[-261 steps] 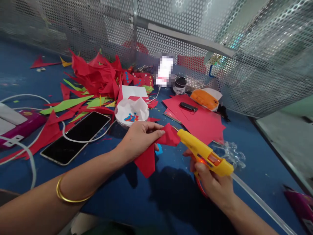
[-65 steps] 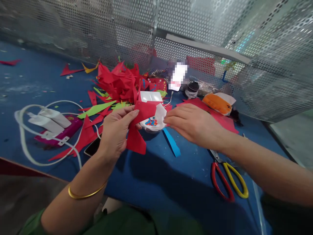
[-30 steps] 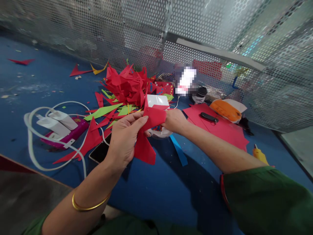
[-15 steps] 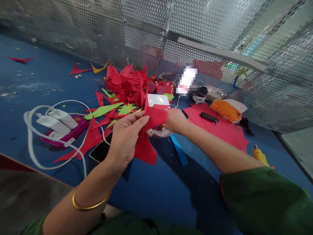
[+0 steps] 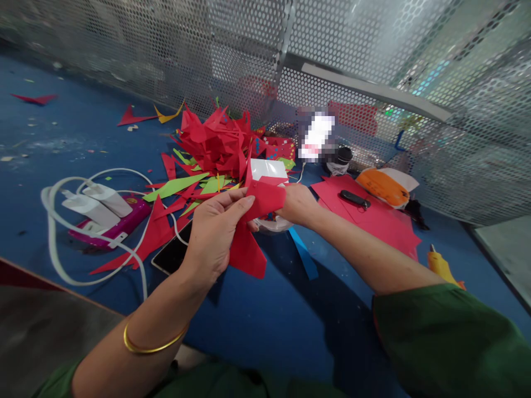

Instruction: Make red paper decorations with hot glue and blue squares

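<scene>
Between its thumb and fingers, my left hand (image 5: pixel 219 224) pinches a red paper cutout (image 5: pixel 267 198) with pointed arms, one hanging down below the hand. A small round dot shows near the thumb tip. My right hand (image 5: pixel 299 203) is bent down behind the cutout's right edge, over a clear plastic tub (image 5: pixel 274 224). Its fingers are hidden by the paper and the tub. Little of the tub's colourful contents shows. A white box-like piece (image 5: pixel 269 170) stands just behind the cutout. Close to my right wrist lies a blue paper strip (image 5: pixel 304 255).
Red paper cutouts (image 5: pixel 215 141) pile up behind, with green scraps (image 5: pixel 176 187). White chargers and cables (image 5: pixel 93 213) lie left, beside a dark phone (image 5: pixel 170 257). Red sheets (image 5: pixel 373 224) carry a black key fob (image 5: pixel 354 199); a yellow glue gun (image 5: pixel 442 266) lies right. A perforated metal panel (image 5: pixel 244 50) closes the back.
Hardly anything differs. Both hands keep their places, and the red cutout has shifted a tiny bit to the right.
</scene>
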Motion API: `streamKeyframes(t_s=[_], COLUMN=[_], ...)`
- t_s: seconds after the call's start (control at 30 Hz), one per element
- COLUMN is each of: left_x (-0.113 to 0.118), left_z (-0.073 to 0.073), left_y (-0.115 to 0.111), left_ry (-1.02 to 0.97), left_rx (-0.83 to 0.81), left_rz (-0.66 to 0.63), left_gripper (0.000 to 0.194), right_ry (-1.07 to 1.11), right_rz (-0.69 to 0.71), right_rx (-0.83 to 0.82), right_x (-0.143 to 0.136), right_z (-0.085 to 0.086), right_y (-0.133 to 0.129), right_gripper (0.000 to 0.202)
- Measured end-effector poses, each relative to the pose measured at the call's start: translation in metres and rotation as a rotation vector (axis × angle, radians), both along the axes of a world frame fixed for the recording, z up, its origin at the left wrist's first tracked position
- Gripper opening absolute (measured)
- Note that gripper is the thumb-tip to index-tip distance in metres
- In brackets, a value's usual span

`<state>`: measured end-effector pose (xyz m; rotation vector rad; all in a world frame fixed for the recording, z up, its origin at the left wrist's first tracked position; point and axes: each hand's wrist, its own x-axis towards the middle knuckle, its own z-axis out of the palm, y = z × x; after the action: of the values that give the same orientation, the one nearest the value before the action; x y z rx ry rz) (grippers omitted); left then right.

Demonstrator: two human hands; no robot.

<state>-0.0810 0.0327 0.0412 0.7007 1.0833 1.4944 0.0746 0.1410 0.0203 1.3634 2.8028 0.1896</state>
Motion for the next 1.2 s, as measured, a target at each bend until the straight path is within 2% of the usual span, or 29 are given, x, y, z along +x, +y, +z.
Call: streamKeyframes(t_s=[0.13, 0.33, 0.43, 0.53, 0.67, 0.8, 0.9, 0.97, 1.2], left_x=[0.000, 0.000, 0.000, 0.004, 0.013, 0.023, 0.030, 0.034, 0.050], left_z=[-0.002, -0.006, -0.007, -0.006, -0.002, 0.001, 0.001, 0.000, -0.003], left_y=[0.001, 0.002, 0.002, -0.001, -0.011, -0.021, -0.025, -0.028, -0.034], left_ry=[0.007, 0.016, 0.019, 0.064, 0.169, 0.251, 0.279, 0.301, 0.482], left_rx=[0.010, 0.018, 0.017, 0.015, -0.019, -0.010, 0.007, 0.029, 0.141], left_rz=[0.002, -0.006, -0.059, -0.173, -0.338, -0.411, -0.480, -0.536, -0.664], left_gripper=[0.019, 0.019, 0.019, 0.022, 0.021, 0.024, 0.030, 0.032, 0.024], right_ry=[0.051, 0.172, 0.419, 0.730, 0.981, 1.047, 1.052, 1.052, 1.016], right_rz=[0.005, -0.018, -0.086, -0.161, -0.257, -0.312, -0.293, -0.291, -0.415], right_rx=[-0.012, -0.005, -0.021, -0.036, -0.084, -0.203, -0.322, -0.331, -0.286], right_x=[0.002, 0.011, 0.023, 0.037, 0.057, 0.071, 0.074, 0.074, 0.079], right_z=[0.004, 0.021, 0.030, 0.041, 0.059, 0.071, 0.067, 0.058, 0.029], right_y=[-0.002, -0.006, -0.009, -0.017, -0.045, -0.095, -0.134, -0.153, -0.183], right_gripper=[0.017, 0.019, 0.013, 0.007, 0.007, 0.009, 0.012, 0.012, 0.009])
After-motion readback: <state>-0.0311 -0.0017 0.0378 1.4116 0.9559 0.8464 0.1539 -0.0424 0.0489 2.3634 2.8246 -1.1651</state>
